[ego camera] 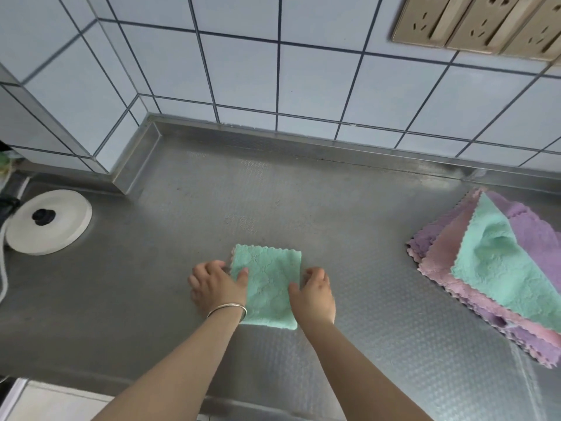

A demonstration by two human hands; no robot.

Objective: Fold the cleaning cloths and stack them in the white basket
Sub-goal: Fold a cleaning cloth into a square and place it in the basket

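Note:
A folded mint-green cloth [268,284] lies flat on the steel counter [151,284], right in front of me. My left hand [214,287] grips its left edge, thumb on top and fingers curled at the side. My right hand [315,294] grips the right edge the same way, thumb on the cloth. A loose pile of unfolded cloths [491,275], purple, pink and mint-green, lies at the right of the counter. No white basket is in view.
A round white lid with a black knob [48,221] sits at the left of the counter. A tiled wall [273,86] rises behind, with beige sockets [473,22] at the top right. The counter's front edge [212,402] runs below my arms.

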